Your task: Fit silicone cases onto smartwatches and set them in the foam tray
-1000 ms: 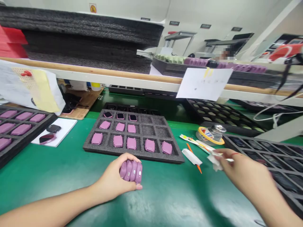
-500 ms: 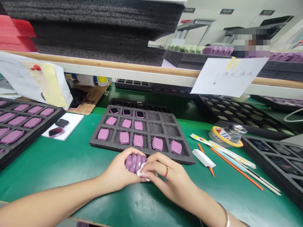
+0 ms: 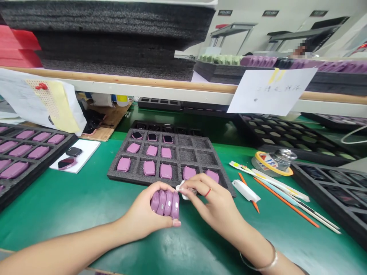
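My left hand (image 3: 146, 210) is wrapped round a row of several purple watch cases (image 3: 168, 204), stood on edge side by side, with small light marks on their sides. Just to their right, my right hand (image 3: 208, 194) pinches a crumpled white cloth (image 3: 186, 191) between thumb and fingers, close to the top corner of the outermost case. Beyond both hands lies a grey foam tray (image 3: 187, 154). Purple watch cases (image 3: 149, 167) sit in several of its compartments, some with dark faces up in the far row.
A foam tray of purple cases (image 3: 37, 152) stands at left, beside white paper (image 3: 88, 151) holding two watch pieces. To the right lie orange and white sticks (image 3: 286, 197), a white packet (image 3: 246, 190) and a glass jar (image 3: 283, 160). A shelf (image 3: 149, 86) crosses behind.
My right hand has moved up and slightly right, taking the white cloth away from the front of the cases. More of the row in my left hand now shows.
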